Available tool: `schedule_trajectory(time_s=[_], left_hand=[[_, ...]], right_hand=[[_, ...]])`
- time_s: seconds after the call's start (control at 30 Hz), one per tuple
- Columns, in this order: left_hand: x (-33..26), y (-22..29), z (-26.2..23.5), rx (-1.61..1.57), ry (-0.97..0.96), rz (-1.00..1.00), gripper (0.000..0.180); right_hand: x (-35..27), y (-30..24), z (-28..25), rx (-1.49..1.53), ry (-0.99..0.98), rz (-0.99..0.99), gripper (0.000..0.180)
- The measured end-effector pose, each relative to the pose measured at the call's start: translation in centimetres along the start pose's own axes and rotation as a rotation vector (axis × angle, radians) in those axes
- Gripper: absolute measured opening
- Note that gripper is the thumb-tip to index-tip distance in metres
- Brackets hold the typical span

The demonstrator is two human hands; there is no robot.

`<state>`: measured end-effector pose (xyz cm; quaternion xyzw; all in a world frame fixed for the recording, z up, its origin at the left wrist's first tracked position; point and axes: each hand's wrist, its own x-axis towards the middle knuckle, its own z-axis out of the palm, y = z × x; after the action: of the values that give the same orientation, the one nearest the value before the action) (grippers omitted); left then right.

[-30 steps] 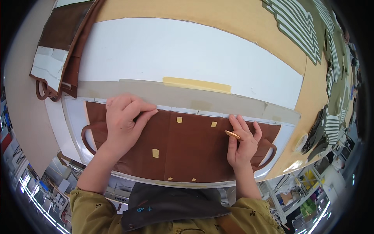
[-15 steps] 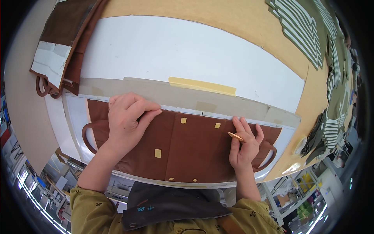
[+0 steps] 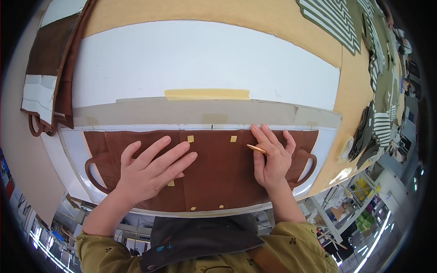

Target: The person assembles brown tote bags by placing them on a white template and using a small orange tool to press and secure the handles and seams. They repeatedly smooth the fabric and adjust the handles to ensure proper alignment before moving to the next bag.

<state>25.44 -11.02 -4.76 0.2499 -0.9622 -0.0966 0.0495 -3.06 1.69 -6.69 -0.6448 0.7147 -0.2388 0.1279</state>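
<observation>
Here, left hand [image 3: 148, 170] lay open, flat on the brown fabric panel [image 3: 214, 170] | right hand [image 3: 271, 159] pinched a thin tan marking stick [image 3: 256, 148] (best kept taut, I judged).

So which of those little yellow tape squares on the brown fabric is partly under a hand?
The yellow tape square at the left hand, peeking out from under its fingers. The other squares lie uncovered.

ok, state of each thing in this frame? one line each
Brown fabric piece: laid flat, small yellow tape squares on it.
Left hand: open, palm down, pressing the fabric.
Right hand: fingers on the fabric, pinching a thin tan stick.
Grey strip: flat along the fabric's top edge.
Yellow tape strip: stuck flat on the white sheet.
Brown pieces: stacked at far left.
</observation>
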Motion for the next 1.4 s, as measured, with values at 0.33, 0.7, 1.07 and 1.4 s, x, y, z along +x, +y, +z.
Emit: schedule_trajectory(time_s=[0.33,0.7,1.07,1.4], left_hand=[[-0.2,-0.5,1.0,-0.027,-0.008,-0.010,0.042],[-0.4,-0.6,1.3,-0.043,-0.004,0.004,0.044],[-0.5,-0.7,1.3,-0.054,-0.009,0.007,0.045],[-0.3,-0.7,1.2,-0.056,-0.012,0.009,0.046]], right_hand=[[0.2,-0.4,-0.1,0.014,0.025,0.026,0.012],[2.8,-7.5,4.2,0.500,0.254,0.367,0.024],[2.7,-7.4,5.8,0.319,0.307,0.323,0.032],[3.0,-7.6,6.1,0.251,0.332,0.282,0.034]])
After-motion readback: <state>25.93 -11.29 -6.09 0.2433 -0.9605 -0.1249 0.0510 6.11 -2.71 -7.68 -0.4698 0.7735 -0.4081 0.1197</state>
